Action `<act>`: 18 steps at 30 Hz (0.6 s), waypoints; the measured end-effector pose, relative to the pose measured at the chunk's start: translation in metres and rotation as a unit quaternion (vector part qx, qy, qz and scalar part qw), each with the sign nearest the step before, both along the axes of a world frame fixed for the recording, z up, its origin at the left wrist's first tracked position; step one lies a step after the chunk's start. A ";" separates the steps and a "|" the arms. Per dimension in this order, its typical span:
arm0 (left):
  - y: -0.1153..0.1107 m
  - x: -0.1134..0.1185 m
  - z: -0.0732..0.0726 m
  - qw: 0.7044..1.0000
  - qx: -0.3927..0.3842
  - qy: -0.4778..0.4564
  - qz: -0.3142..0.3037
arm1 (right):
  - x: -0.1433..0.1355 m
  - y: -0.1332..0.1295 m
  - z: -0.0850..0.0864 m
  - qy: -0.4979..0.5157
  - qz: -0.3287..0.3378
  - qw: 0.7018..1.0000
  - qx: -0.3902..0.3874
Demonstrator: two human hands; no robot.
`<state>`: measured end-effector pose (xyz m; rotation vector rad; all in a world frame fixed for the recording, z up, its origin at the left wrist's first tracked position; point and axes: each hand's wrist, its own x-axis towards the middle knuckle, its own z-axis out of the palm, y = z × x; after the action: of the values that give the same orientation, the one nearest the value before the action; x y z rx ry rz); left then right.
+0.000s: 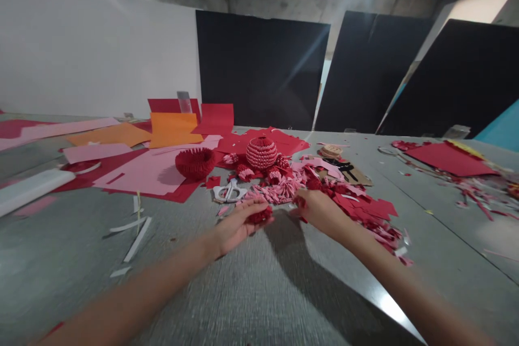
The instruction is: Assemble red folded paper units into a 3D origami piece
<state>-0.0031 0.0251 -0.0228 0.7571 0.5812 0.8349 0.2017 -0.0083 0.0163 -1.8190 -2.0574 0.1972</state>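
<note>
My left hand is closed around a small red folded-paper piece, held just above the grey surface. To its right, my right hand has its fingers pinched together at the edge of the pile of pink folded paper pieces. Something red shows at those fingertips, too small to make out. Behind the hands stands a red and pink folded-paper ball, with small round paper pieces around its base. White-handled scissors lie beyond my left hand.
A red folded-paper bowl sits on pink sheets at the left. Orange card stands behind it. Red paper scraps spread to the right. White strips lie near left. Black panels lean at the back.
</note>
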 end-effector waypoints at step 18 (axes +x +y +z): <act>0.003 -0.005 -0.001 1.000 -0.006 -0.020 0.014 | 0.004 -0.028 -0.045 0.022 -0.104 0.994 0.032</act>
<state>-0.0077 0.0285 -0.0237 0.7214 0.5611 0.8701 0.2058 -0.0363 -0.0285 -1.9554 -1.8075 0.1114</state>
